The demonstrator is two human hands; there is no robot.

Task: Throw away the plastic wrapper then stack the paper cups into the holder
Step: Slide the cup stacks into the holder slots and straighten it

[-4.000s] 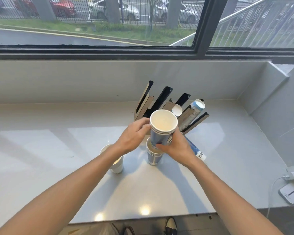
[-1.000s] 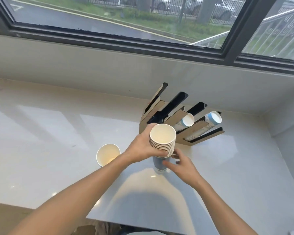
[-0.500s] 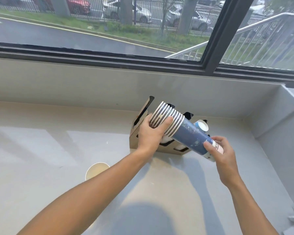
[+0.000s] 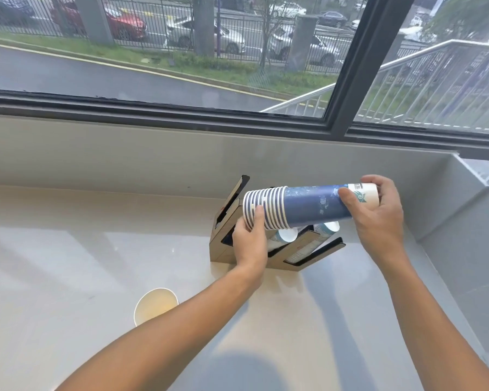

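Cup stack [image 4: 308, 207] held sideways above holder [image 4: 223, 249]; left hand [image 4: 250, 244] fingers gripping rims, right hand [image 4: 378, 215] fingers gripping base.

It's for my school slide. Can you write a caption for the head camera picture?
Two hands hold a sideways stack of paper cups above a cup holder.

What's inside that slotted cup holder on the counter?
The holder has cup rows in its two right slots. The held stack and left hand cover the rest, so fullness is unclear.
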